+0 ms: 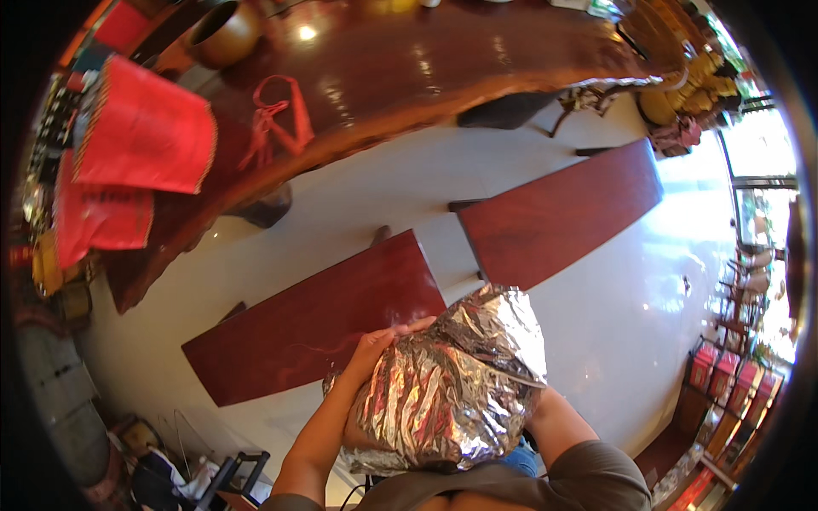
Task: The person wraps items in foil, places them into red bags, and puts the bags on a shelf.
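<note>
A large, crumpled silver foil bag [441,409] is held up in front of my torso. My left hand [382,338] grips its upper left side, with the fingers stretched along the edge. On the other side, my right forearm reaches behind the foil, and the right hand itself is hidden by it. The bag's top end is folded over toward the upper right. Whatever it contains cannot be seen. Just beyond the bag is a reddish-brown wooden bench [319,326], lower than my hands.
A second wooden bench [562,211] stands farther right. Beyond lies a live-edge wooden slab table [383,70] with red bags [147,128], a red ribbon [297,121] and a brown pot [227,35]. Shelves with red boxes [725,370] stand at right, on a glossy pale floor [594,332].
</note>
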A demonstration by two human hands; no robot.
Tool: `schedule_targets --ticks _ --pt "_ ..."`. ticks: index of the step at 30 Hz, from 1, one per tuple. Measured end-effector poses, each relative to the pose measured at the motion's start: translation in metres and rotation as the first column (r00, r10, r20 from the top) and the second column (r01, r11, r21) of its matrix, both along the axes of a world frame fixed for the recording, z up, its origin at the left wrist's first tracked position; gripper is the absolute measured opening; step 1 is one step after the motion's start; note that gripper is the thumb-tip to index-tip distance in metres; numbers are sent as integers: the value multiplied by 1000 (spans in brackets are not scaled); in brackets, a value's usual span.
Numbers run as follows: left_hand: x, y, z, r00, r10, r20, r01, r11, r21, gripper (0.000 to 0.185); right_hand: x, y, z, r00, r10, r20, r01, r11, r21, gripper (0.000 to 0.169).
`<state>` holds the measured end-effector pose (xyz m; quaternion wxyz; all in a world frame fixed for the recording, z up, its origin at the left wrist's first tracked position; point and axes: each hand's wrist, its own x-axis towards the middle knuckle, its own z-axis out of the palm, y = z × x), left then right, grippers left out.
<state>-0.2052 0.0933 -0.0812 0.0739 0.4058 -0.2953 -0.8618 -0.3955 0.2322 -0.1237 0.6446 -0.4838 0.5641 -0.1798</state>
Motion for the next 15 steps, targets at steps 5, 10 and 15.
schedule_targets --ticks 5,10,15 --pt "72 -13 -27 810 370 456 -274 925 -263 44 -4 35 39 982 -38 -186 59 992 111 23" --pt "140 -26 -85 522 554 648 77 727 -683 52 46 16 80 915 -70 -397 115 989 90 20" --pt "133 -33 -114 156 586 795 721 482 -497 51 98 -82 93 824 150 -546 -166 986 21 28"
